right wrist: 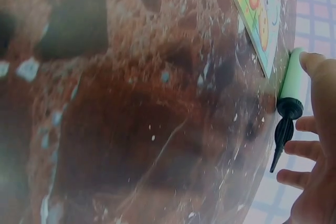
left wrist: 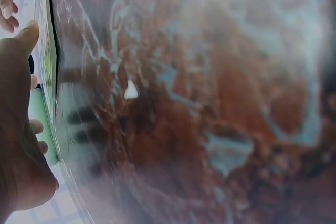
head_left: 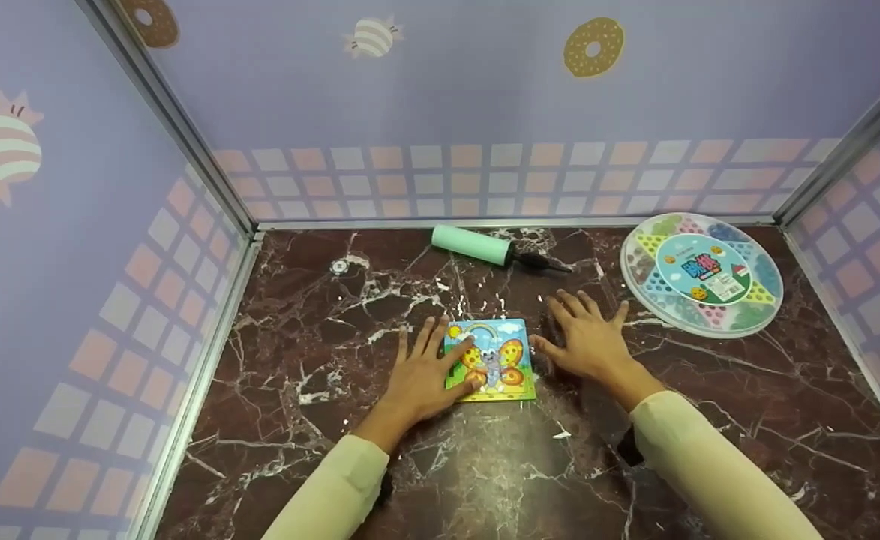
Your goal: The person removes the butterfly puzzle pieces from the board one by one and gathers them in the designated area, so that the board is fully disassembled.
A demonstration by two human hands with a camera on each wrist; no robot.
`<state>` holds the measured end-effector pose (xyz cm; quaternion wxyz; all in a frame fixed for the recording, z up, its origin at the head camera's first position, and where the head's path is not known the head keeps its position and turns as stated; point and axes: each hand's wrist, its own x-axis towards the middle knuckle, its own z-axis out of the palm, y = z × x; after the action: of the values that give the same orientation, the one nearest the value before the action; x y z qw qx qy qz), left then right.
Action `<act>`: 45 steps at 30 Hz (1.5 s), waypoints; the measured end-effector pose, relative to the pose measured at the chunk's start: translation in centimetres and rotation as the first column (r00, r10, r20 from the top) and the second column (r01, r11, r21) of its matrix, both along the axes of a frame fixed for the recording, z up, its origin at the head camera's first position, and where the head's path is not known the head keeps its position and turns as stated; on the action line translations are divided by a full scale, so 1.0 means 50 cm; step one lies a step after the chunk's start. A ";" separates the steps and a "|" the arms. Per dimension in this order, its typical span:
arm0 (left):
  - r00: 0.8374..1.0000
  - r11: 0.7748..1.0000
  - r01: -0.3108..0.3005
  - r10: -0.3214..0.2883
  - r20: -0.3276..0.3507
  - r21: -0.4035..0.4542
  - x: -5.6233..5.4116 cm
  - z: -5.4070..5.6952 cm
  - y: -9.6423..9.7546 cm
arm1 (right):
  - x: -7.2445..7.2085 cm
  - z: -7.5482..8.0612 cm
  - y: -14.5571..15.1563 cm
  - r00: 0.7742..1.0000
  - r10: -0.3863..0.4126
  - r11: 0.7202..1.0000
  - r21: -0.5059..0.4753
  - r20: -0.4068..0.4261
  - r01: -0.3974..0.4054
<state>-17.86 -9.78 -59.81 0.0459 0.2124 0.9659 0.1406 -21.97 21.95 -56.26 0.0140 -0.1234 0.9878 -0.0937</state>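
A square butterfly picture puzzle (head_left: 494,367) lies flat on the dark marble table. Over its left edge rests my left hand (head_left: 426,375), fingers spread and straight, with the thumb and index finger on the picture. My right hand (head_left: 588,341) is just right of the puzzle, its fingers spread and its thumb close to the right edge, holding nothing. In the right wrist view, part of the puzzle (right wrist: 257,14) shows near the top, left of the right hand (right wrist: 320,129). The left wrist view shows the left hand (left wrist: 21,124) beside the puzzle's thin edge.
Behind the hands lies a mint-green hand pump (head_left: 473,245) with a black nozzle. A round clear-lidded board game case (head_left: 638,292) sits at the back right. A small round white item (head_left: 339,267) lies at the back left. Patterned walls (head_left: 440,97) enclose the table on three sides.
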 end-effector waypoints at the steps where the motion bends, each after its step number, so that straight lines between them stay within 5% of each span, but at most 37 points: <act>1: 1.000 1.000 0.002 -0.002 -0.001 -0.005 0.000 0.000 0.001 | -0.001 -0.001 -0.004 1.000 0.003 1.000 0.001 0.000 -0.003; 19: 1.000 1.000 0.013 -0.013 0.002 0.016 -0.003 -0.011 0.000 | -0.005 -0.021 -0.078 0.993 0.102 0.994 -0.034 -0.054 -0.104; 45: 1.000 0.999 0.017 -0.018 0.022 0.037 0.000 -0.011 -0.003 | -0.006 -0.040 -0.180 0.950 0.309 0.948 -0.065 -0.038 -0.311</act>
<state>-17.84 -9.92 -60.36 0.0538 0.2201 0.9607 0.1604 -22.28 12.94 -58.29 0.0107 -0.2786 0.9524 -0.1233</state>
